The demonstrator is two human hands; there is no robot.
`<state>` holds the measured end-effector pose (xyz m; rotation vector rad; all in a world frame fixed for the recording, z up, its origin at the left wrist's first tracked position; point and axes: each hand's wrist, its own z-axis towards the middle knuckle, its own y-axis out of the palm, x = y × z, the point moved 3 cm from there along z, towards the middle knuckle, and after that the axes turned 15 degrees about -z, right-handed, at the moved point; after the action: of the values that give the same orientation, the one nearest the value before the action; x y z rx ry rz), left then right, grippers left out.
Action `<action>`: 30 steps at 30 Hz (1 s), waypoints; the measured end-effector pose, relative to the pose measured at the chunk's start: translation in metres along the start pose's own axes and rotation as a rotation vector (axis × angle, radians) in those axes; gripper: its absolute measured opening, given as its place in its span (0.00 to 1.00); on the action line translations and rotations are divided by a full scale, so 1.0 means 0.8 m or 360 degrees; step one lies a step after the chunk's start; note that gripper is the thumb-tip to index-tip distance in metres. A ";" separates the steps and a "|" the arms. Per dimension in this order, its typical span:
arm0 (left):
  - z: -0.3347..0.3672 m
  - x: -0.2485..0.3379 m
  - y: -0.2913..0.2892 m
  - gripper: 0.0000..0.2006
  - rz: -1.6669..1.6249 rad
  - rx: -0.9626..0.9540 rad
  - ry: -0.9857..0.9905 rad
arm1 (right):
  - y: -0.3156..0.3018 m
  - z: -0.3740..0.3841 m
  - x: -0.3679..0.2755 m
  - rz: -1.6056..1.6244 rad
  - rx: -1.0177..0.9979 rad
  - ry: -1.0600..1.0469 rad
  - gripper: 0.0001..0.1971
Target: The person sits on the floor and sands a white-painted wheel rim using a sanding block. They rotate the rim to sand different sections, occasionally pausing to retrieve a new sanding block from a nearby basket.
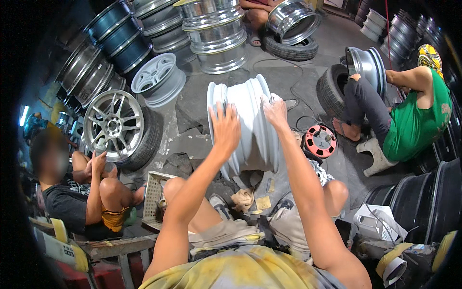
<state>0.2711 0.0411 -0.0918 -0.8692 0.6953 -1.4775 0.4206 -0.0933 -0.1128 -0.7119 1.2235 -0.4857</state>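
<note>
Head view: a matte white wheel rim [245, 127], a ribbed barrel standing on edge on the stained concrete floor [192, 103], is steadied by both hands. The left hand [225, 126] lies flat with fingers spread on the rim's upper curve; the right hand [275, 111] presses a small pale pad against the far lip, fingers curled on it. Just right of the right hand sits a round red cord reel [319, 141]. Well left of the left hand, a spoked silver wheel [114, 126] leans in a black tyre beside a seated person [79, 192]
</note>
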 end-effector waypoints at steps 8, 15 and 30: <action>0.049 -0.014 -0.018 0.16 0.0494 -0.0469 -0.0066 | 0.002 -0.022 -0.021 0.0068 -0.0031 -0.0032 0.23; 0.001 -0.001 -0.039 0.16 0.0410 -0.0351 0.0295 | -0.002 -0.022 0.001 0.0015 0.0117 0.0004 0.21; 0.037 0.001 -0.097 0.15 -0.0399 -0.0481 -0.0102 | -0.018 -0.054 -0.008 0.0068 0.0078 -0.0053 0.22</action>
<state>0.2543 0.0499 -0.0111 -1.2677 0.7964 -1.5802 0.3780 -0.1085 -0.1052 -0.6484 1.1894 -0.4654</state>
